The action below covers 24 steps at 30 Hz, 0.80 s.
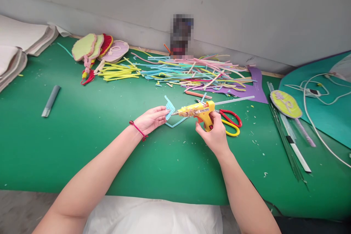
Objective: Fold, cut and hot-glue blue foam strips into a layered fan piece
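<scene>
Near the middle of the green table, my left hand [152, 120] pinches a small light-blue piece [170, 108] made of bent strips set side by side. My right hand [215, 133] is wrapped round the grip of a yellow glue gun [194, 110], whose nozzle points left and is at the edge of the blue piece. A clear glue stick [236, 100] juts from the gun's back. Below the nozzle lies a bent light-blue strip [175, 124]. Scissors [236, 124] with red and yellow handles lie just right of the gun.
Coloured strips [186, 71] are heaped at the back over purple sheet [259, 87]. Round crafted pieces [83, 46] and white paper stacks [24, 34] sit back left. A grey tube [51, 100] lies left. At right are a yellow oval fan [286, 104], thin rods [286, 146] and a white cable [309, 113].
</scene>
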Tool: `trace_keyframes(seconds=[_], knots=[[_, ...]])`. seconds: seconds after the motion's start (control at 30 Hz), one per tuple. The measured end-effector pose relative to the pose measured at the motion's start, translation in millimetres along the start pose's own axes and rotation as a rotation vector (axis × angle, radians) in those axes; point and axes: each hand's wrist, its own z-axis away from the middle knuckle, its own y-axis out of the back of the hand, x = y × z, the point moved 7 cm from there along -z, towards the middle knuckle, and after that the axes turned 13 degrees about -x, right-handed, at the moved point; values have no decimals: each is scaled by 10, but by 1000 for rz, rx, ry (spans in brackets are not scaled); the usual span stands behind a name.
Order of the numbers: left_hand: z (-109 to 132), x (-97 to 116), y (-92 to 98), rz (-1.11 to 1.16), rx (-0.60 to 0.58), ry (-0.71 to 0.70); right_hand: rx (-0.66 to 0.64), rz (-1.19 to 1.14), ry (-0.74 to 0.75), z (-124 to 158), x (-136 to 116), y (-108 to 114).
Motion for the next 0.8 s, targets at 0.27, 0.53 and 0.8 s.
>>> trace_keyframes(seconds=[0.27, 0.53, 0.8], knots=[[8, -2, -12, -8, -14, 0, 16, 0, -6, -4, 8, 37], [4, -12, 1, -28, -10, 12, 28, -12, -22, -12, 20, 54], [2, -21, -1, -30, -25, 16, 25, -24, -39, -6, 22, 77]])
